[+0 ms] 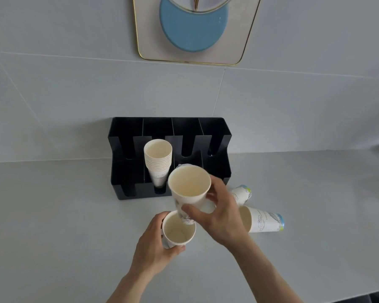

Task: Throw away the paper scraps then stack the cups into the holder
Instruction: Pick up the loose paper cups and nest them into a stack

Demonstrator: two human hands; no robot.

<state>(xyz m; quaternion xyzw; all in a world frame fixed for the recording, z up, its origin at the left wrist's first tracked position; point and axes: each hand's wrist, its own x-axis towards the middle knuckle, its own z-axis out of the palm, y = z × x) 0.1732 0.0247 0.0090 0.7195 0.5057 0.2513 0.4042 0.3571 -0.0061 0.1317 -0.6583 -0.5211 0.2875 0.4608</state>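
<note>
My right hand [223, 215] pinches a cup [189, 186] tilted above the upright cup [178, 230] gripped in my left hand [155, 243]; its base points down-left into that mouth, the holder [214, 136] just behind.

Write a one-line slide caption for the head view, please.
Right hand lowers a cup into the left hand's cup, before a holder.

Pale grey countertop [53, 226], smooth, spanned the lower frame. Grey tiled wall [64, 95] rose behind. Gold-rimmed decorative panel [234, 44] bearing a blue disc [193, 31] hung at twelve o'clock.
</note>
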